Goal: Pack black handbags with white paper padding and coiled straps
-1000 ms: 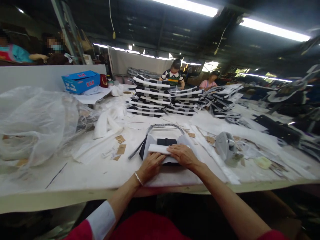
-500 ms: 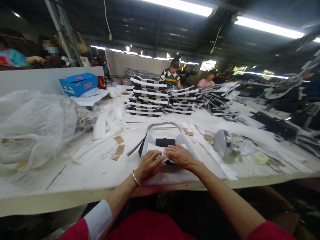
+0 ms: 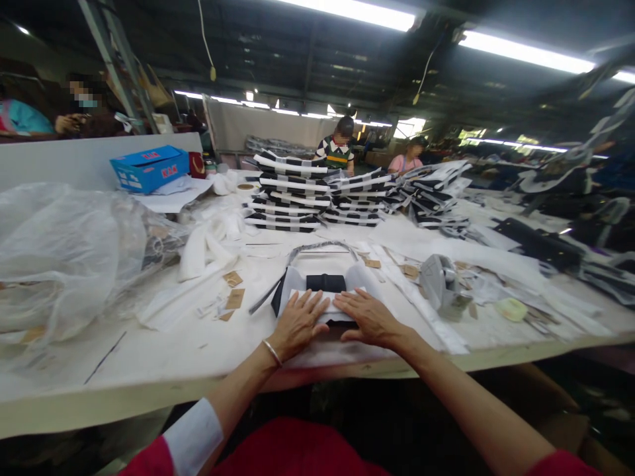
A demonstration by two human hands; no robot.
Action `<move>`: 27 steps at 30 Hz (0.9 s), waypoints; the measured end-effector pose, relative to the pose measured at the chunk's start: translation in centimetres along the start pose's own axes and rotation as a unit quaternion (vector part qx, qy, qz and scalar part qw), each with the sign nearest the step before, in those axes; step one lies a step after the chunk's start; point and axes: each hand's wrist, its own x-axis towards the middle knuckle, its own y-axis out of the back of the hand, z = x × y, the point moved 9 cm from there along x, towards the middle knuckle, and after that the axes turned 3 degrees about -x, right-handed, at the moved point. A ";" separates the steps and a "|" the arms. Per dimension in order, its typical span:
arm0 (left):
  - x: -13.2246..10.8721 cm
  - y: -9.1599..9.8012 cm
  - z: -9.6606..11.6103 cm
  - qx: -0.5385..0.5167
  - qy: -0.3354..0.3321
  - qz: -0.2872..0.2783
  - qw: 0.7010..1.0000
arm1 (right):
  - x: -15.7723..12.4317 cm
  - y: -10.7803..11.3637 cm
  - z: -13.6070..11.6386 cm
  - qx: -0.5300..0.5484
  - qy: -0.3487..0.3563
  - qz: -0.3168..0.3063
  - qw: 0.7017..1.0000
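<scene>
Head view: where are the hands?

Both lie flat and open, fingers spread, holding nothing. The left hand [image 3: 297, 324] and the right hand [image 3: 370, 319] sit side by side, palms down on a white sheet [image 3: 317, 307].

And the piece beneath it?

A dark fabric piece [image 3: 280, 297] lies under the hands, near the table's front edge. A black strap tab [image 3: 326, 283] shows at 12 o'clock from them, and a curved grey strip [image 3: 317, 248] arches beyond it.

How is this best done?

I'd say with even pressure from both palms, smoothing outward from the middle so the sheet lies square without creases.

What's around them?

Striped black-and-white stacks [image 3: 290, 195] stand at 12 o'clock, a blue carton [image 3: 149, 169] at 10, and crumpled clear plastic [image 3: 64, 258] at 9.
</scene>
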 end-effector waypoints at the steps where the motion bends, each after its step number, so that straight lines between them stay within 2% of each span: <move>1: 0.0 0.2 0.3 0.003 -0.012 -0.005 1.000 | -0.1 -0.2 -0.1 -0.002 -0.006 0.002 1.000; 4: 0.6 0.6 1.9 0.017 -0.046 -0.024 0.999 | -0.1 -0.7 -0.4 -0.005 -0.020 0.009 1.000; 7: 1.5 0.2 3.0 0.035 -0.038 -0.042 0.998 | 0.0 -0.8 -0.7 0.006 -0.024 0.022 0.999; 10: 1.8 -0.5 3.1 0.051 -0.020 -0.018 0.998 | 0.1 -0.2 -0.6 0.021 -0.023 0.043 0.999; 14: 1.1 -1.1 2.7 0.045 -0.043 0.047 0.997 | -0.9 2.8 0.0 0.051 -0.012 0.124 0.991; 16: 0.8 -1.3 2.3 0.045 -0.044 0.064 0.996 | -2.3 4.7 0.9 0.041 -0.039 0.181 0.982; 18: 0.6 -1.3 2.1 0.049 -0.036 0.078 0.995 | -3.8 5.7 1.7 0.014 -0.064 0.211 0.975; 22: 0.8 -1.1 2.1 0.051 -0.033 0.103 0.993 | -5.3 3.8 1.8 -0.010 -0.051 0.195 0.979; 27: 0.9 -0.6 2.2 0.081 -0.063 0.127 0.986 | -5.7 1.4 2.9 0.034 -0.090 0.275 0.957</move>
